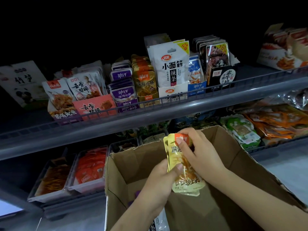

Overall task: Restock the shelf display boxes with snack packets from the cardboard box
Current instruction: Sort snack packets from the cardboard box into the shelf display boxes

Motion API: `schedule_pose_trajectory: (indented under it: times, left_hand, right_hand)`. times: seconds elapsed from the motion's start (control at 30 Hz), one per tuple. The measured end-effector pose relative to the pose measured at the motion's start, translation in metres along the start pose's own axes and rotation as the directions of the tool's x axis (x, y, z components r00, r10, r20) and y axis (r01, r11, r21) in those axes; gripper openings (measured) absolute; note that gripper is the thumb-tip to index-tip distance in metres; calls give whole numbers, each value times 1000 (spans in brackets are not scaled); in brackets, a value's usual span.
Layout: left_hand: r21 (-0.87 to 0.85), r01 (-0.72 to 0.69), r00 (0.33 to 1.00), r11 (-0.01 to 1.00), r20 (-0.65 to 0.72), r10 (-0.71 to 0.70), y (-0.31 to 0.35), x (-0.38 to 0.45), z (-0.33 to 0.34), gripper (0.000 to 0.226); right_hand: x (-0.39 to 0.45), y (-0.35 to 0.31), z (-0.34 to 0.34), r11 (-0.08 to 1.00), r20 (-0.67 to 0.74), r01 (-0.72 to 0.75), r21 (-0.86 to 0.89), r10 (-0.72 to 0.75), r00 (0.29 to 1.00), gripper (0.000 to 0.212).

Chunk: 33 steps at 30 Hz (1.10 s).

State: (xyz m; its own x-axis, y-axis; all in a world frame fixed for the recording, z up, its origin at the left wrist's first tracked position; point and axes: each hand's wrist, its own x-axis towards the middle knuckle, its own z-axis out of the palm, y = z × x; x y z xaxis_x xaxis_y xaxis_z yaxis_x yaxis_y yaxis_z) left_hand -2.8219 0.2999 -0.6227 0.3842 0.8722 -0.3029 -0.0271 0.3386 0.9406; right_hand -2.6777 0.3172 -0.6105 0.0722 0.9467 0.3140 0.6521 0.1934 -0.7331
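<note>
Low in the centre of the frame, both hands hold a small stack of gold snack packets above the open cardboard box. The left hand pinches the stack's lower left edge under its thumb; the right hand grips the top, its fingers covering part of the print. How many packets are stacked is hard to tell. The box's bottom is cut off. On the shelf above, a gold display box stands nearly full.
</note>
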Motion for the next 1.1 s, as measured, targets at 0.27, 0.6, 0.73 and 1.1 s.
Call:
schedule_pose_trajectory:
  times: [0.27,0.6,0.73,1.1]
  left_hand:
    - [356,-89,996,930,16,89,17,8,-11,17]
    - [386,-142,989,912,10,149,48,18,-20,18]
    - [316,-192,971,929,-77,227,68,16,-34,20]
    - [342,-335,930,878,-26,366,117,29,-49,18]
  right_hand:
    - [23,-2,-37,995,425,-88,-44,98,900,63]
    - [73,-46,-52,950,585,84,-300,114,803,67]
    - [87,-67,-48,970,604,79,-229,78,793,58]
    - [152,-120,-66,983,741,5,-183,134,658,54]
